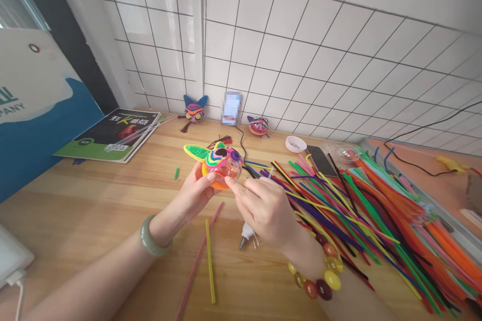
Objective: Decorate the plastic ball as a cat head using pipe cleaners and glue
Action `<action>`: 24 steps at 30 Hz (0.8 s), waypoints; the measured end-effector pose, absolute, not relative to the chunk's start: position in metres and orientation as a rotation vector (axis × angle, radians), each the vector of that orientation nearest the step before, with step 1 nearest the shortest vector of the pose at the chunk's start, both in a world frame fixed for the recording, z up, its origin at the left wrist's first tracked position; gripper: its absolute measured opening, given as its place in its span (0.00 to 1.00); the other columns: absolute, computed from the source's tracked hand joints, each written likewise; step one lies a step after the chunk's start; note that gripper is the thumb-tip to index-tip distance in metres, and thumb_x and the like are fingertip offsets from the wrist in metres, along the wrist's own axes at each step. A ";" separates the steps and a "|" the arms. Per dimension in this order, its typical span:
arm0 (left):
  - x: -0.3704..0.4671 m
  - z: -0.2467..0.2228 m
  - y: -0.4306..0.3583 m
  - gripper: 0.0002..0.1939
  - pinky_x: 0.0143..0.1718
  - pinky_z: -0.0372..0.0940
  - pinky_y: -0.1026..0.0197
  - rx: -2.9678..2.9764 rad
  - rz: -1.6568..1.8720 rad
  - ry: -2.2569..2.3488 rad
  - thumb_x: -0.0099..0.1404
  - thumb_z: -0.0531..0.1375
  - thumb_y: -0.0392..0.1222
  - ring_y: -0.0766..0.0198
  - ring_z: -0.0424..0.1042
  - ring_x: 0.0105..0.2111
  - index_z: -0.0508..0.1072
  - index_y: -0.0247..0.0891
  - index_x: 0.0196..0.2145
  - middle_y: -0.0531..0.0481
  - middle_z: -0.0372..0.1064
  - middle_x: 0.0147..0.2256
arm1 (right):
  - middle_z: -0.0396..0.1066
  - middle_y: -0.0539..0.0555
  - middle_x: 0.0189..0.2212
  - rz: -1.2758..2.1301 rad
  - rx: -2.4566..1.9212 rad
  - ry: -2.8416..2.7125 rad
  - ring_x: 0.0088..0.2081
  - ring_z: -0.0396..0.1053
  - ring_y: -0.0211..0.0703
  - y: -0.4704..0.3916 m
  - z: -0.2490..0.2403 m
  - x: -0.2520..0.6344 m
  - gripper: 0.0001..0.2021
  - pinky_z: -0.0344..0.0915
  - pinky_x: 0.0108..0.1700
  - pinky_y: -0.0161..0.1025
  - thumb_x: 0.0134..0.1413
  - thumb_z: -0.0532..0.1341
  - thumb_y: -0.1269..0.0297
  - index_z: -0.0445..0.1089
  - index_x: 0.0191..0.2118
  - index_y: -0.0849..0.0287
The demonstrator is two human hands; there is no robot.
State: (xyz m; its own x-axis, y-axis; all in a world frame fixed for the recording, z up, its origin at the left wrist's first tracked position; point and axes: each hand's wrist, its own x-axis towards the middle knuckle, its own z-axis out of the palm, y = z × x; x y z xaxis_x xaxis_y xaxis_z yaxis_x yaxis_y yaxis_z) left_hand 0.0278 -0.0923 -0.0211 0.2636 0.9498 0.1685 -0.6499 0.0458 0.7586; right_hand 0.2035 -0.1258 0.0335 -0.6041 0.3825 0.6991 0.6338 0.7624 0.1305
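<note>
The left hand [199, 186] is partly closed around the pipe-cleaner animal head [223, 165], thumb in front, holding it up over the middle of the wooden table [150, 190]. The head has a clear ball for a body, an orange rim below and a green ear edged in yellow (it sticks out to the left). The right hand [261, 205] is mostly curled, its index fingertip touching the ball's lower front; whether it pinches anything cannot be told. Just below that hand shows the metal nozzle of a glue gun [246, 233], the rest hidden. A yellow pipe cleaner [210, 266] and a pink pipe cleaner [199, 256] lie nearer the wearer, with a multicoloured pipe-cleaner pile [339, 210] to the right.
</note>
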 end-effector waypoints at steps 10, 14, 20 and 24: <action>0.030 -0.020 -0.095 0.20 0.43 0.71 0.57 0.809 1.258 0.437 0.60 0.67 0.44 0.56 0.75 0.43 0.72 0.39 0.48 0.44 0.75 0.45 | 0.65 0.49 0.21 -0.525 -0.753 -2.288 0.24 0.60 0.38 -0.124 0.029 0.204 0.14 0.54 0.27 0.39 0.63 0.53 0.77 0.73 0.49 0.69; 0.030 -0.022 -0.095 0.19 0.43 0.71 0.58 0.781 1.255 0.438 0.60 0.67 0.43 0.58 0.74 0.42 0.72 0.39 0.48 0.45 0.75 0.44 | 0.64 0.49 0.21 -0.551 -0.754 -2.285 0.23 0.59 0.38 -0.123 0.027 0.204 0.15 0.53 0.26 0.39 0.62 0.54 0.78 0.73 0.49 0.68; 0.032 -0.020 -0.097 0.16 0.45 0.71 0.58 0.770 1.219 0.427 0.62 0.65 0.43 0.57 0.74 0.45 0.74 0.37 0.47 0.44 0.75 0.46 | 0.65 0.51 0.22 -0.634 -0.752 -2.295 0.25 0.59 0.40 -0.121 0.023 0.206 0.15 0.52 0.28 0.41 0.61 0.55 0.79 0.73 0.50 0.70; 0.032 -0.018 -0.096 0.19 0.46 0.70 0.59 0.693 1.221 0.397 0.62 0.64 0.49 0.58 0.73 0.47 0.74 0.37 0.48 0.43 0.74 0.48 | 0.66 0.52 0.23 -0.645 -0.762 -2.305 0.25 0.60 0.41 -0.120 0.021 0.207 0.16 0.53 0.28 0.41 0.61 0.55 0.79 0.73 0.50 0.69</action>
State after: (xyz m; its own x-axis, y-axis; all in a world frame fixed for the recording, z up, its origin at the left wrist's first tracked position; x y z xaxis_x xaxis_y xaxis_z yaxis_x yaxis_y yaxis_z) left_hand 0.0321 -0.0965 -0.0184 0.3122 0.9464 0.0827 -0.7169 0.1776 0.6742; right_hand 0.2067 -0.1196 0.0210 -0.6416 0.3522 0.6814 0.6548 0.7142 0.2474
